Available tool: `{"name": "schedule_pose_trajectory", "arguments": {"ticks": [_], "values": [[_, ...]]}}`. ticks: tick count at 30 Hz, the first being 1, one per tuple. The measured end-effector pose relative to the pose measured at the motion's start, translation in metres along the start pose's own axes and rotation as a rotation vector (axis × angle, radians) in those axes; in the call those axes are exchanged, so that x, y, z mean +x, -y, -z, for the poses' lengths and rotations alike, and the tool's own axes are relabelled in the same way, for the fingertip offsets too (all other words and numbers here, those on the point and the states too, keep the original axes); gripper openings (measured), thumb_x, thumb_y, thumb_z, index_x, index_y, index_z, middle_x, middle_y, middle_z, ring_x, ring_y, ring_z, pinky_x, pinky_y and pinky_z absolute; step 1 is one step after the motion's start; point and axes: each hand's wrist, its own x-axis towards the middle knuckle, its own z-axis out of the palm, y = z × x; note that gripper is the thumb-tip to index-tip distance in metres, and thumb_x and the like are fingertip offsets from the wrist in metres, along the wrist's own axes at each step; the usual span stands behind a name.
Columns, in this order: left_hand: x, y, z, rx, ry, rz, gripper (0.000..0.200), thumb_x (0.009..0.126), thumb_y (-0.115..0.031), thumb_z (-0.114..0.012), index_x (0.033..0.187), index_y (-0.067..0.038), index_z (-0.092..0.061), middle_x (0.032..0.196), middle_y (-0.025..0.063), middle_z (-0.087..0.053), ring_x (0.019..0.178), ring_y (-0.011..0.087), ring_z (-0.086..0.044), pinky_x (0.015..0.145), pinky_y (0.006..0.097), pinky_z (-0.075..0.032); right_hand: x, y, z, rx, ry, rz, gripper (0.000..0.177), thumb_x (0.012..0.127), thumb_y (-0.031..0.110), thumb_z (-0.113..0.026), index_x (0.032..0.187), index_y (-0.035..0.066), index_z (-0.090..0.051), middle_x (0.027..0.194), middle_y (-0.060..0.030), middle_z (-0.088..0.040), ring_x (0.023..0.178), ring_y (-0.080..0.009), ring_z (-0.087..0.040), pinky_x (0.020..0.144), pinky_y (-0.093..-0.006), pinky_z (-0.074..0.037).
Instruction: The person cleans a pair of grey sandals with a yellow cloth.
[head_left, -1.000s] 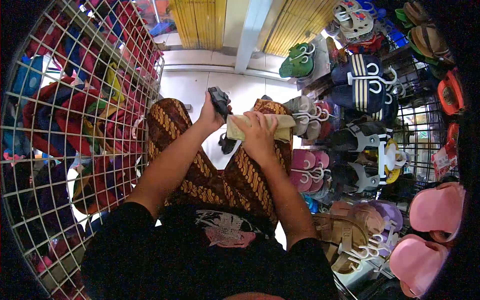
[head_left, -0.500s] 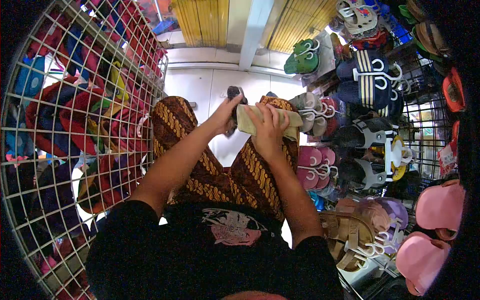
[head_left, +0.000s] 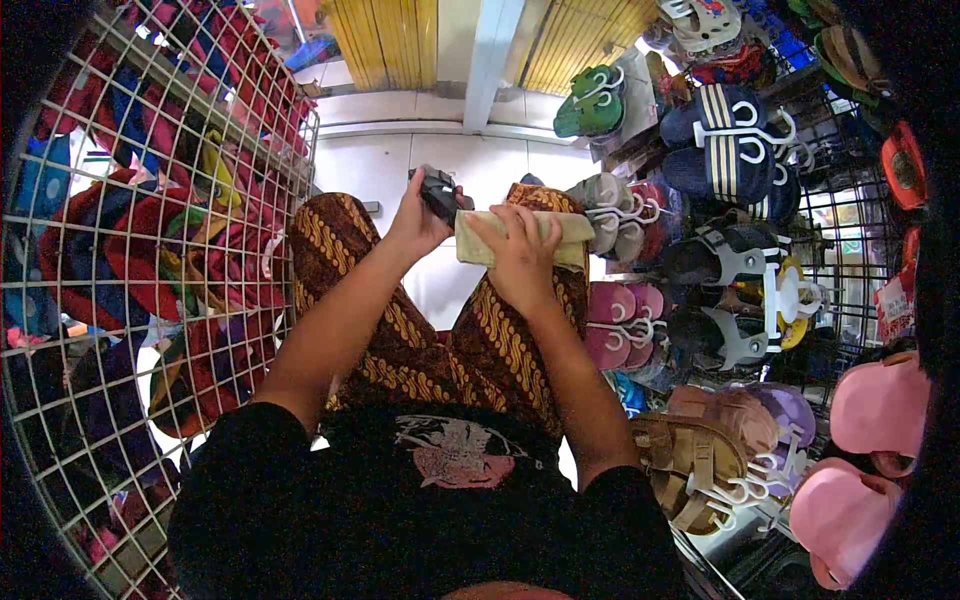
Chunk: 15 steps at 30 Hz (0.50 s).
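Cloth (head_left: 474,246) under your right hand (head_left: 520,252), 1 o'clock; fingers over top, grip closure unclear. Your left hand (head_left: 421,226) holds dark item (head_left: 438,192), 12 o'clock, now turned from edge-on: broader surface exposed.

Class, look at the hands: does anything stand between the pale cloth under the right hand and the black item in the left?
Nothing visible does. In this view, the pale cloth under the right hand meets the black item in the left hand; whether they actually touch is unclear.
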Motion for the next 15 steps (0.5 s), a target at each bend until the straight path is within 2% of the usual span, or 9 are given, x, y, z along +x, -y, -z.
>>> {"name": "schedule_pose_trajectory", "arguments": {"ticks": [2,8,14,15], "values": [[-0.0026,-0.0013,-0.0059,0.001,-0.060,-0.022,0.054,0.097,-0.054,-0.054,0.112,-0.003,-0.052,0.101,0.0151,-0.061,0.089,0.0242,-0.061,0.084,0.0421,-0.052,-0.0002,-0.0004,-0.0004,-0.011,-0.009,-0.003,0.069,0.069,0.000,-0.069,0.129,0.033,-0.064,0.131,-0.0021,-0.053,0.130,-0.0244,-0.044,0.109,-0.0608,-0.018],[-0.0023,-0.0012,-0.0037,-0.116,-0.052,0.051,0.057,0.097,-0.054,-0.054,0.115,0.000,-0.052,0.103,0.0156,-0.061,0.090,0.0255,-0.061,0.086,0.0415,-0.051,0.0004,0.0001,0.0036,0.011,-0.037,0.006,0.066,0.072,-0.001,-0.065,0.129,0.033,-0.064,0.130,-0.0025,-0.053,0.129,-0.0243,-0.044,0.109,-0.0589,-0.018],[-0.0021,0.0009,-0.0078,-0.146,-0.077,0.007,0.065,0.097,-0.057,-0.050,0.115,0.006,-0.050,0.104,0.0171,-0.060,0.092,0.0260,-0.060,0.088,0.0413,-0.050,0.0009,0.0005,0.0053,0.016,-0.026,-0.009,0.062,0.074,0.001,-0.063,0.127,0.033,-0.065,0.130,-0.0027,-0.054,0.128,-0.0239,-0.045,0.109,-0.0584,-0.019],[-0.0030,-0.0004,-0.0080,-0.163,-0.018,0.008,0.066,0.096,-0.057,-0.051,0.115,0.006,-0.050,0.105,0.0170,-0.059,0.092,0.0257,-0.060,0.087,0.0411,-0.049,0.0009,0.0004,0.0047,0.011,-0.025,-0.010,0.061,0.075,0.001,-0.063,0.127,0.033,-0.066,0.130,-0.0028,-0.054,0.128,-0.0238,-0.045,0.109,-0.0585,-0.019]]}}
